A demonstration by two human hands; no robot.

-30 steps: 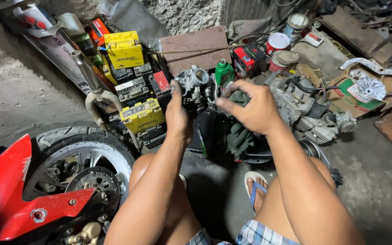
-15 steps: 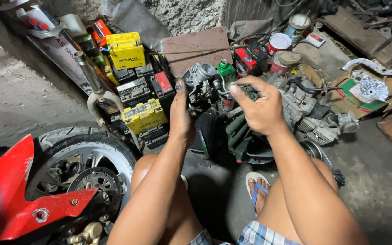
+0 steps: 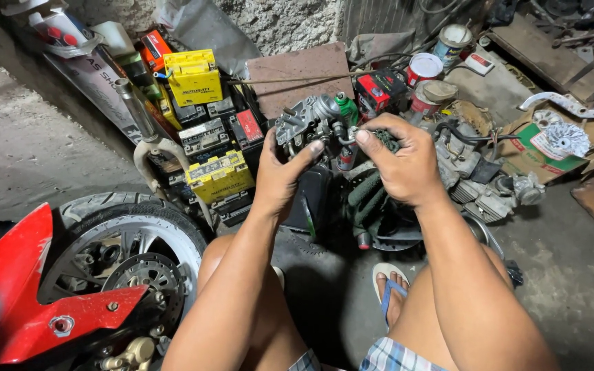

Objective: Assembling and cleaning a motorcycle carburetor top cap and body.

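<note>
Your single head camera looked steeply down and forward from above your own knees, close over your left hand (image 3: 280,175) and right hand (image 3: 400,165), with the concrete floor (image 3: 572,275) beneath and the rough wall (image 3: 283,20) at the frame's top.

grey cast-metal carburettor (image 3: 305,124): dull, grimy | yellow boxy plastic batteries (image 3: 218,176): smooth, dusty | red plastic mudguard (image 3: 18,309): glossy | black rubber tyre (image 3: 132,209): matt | concrete floor (image 3: 22,144): rough
</note>
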